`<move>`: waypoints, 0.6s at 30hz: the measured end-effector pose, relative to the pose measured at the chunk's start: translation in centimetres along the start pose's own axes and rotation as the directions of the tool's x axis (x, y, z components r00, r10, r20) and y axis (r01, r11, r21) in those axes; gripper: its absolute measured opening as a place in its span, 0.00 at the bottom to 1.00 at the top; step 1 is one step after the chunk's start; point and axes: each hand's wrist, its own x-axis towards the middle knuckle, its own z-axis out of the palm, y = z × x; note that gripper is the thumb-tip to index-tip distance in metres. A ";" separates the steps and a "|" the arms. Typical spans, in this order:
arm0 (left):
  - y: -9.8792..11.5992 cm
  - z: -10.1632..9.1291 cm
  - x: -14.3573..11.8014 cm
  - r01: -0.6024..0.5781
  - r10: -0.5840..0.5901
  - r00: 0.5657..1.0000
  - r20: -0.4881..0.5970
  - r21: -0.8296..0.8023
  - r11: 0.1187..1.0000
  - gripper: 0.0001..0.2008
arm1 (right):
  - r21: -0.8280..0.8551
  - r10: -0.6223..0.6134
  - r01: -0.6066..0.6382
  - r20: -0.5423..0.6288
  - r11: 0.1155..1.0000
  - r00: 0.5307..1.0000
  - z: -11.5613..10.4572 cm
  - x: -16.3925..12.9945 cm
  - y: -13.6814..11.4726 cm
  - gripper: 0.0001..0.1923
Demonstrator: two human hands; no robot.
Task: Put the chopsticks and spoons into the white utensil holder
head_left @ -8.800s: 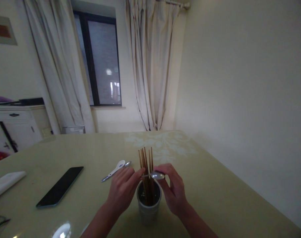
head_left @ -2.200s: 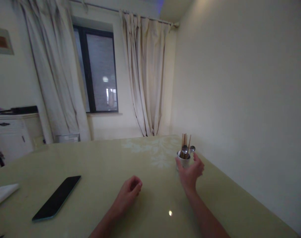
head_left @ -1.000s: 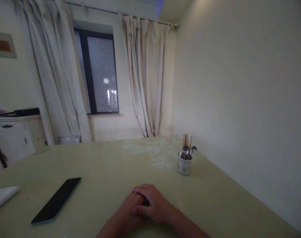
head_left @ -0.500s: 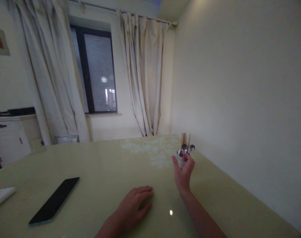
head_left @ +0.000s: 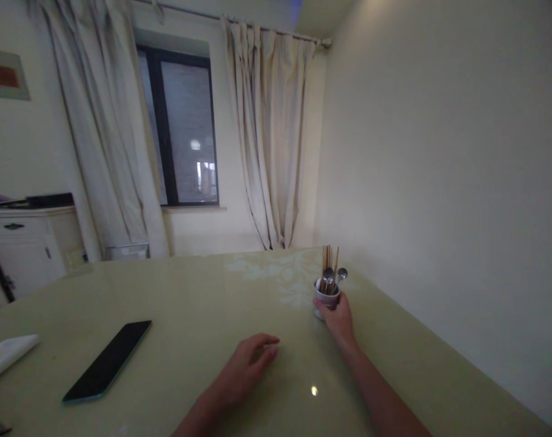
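The cup [head_left: 326,298] of chopsticks [head_left: 326,261] and spoons stands at the table's [head_left: 189,303] far right, the right hand [head_left: 338,315] wrapped around it. The grasp looks made; moving it calls for keeping it upright. The left hand [head_left: 246,367] rests loosely open, empty.

I see a small white cup [head_left: 325,297] standing upright at the fingertips of my right hand [head_left: 337,318], whose fingers wrap its near side. Out of its rim, above the hand, rise a bundle of brown chopsticks [head_left: 326,261], nearly upright, and two metal spoons [head_left: 334,277], bowls up, one leaning out to the right
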 end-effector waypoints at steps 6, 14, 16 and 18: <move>0.6 -0.7 1.0 -0.022 -0.071 0.968 -0.239 -0.366 0.930 0.29 | 0.190 -0.142 0.059 0.459 0.980 0.877 2.7 -6.1 -4.1 0.41; 2.1 -1.9 0.6 -0.061 -0.238 0.912 -0.336 -0.681 0.730 0.36 | 0.380 -0.317 -0.021 0.799 0.925 0.511 2.8 -11.7 -8.5 0.52; 2.3 -2.0 0.5 -0.024 -0.317 0.883 -0.347 -0.707 0.706 0.36 | 0.404 -0.333 -0.056 0.818 0.913 0.469 2.8 -12.1 -9.0 0.56; 2.4 -2.1 0.4 -0.019 -0.342 0.863 -0.372 -0.700 0.714 0.33 | 0.425 -0.350 -0.073 0.821 0.902 0.450 2.8 -12.2 -9.2 0.58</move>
